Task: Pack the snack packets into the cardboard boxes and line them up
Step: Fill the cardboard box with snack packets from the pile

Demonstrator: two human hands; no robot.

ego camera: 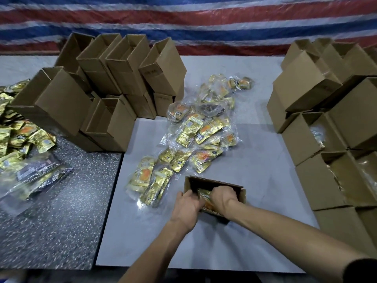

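The grip sits inside an open box (214,183): the left hand (187,207) curls over its end wall, and the right hand (222,198) holds a packet (206,196) down in it. The box walls close round the grip, so the only way out is up. Just beyond and left of it sprawl loose packets (193,131), the nearest close to the box. Right of the grip the table (271,180) lies bare as far as a wall of side boxes (318,139). On the near side the table is bare too. Stacked boxes (114,88) stand well apart, beyond and left.
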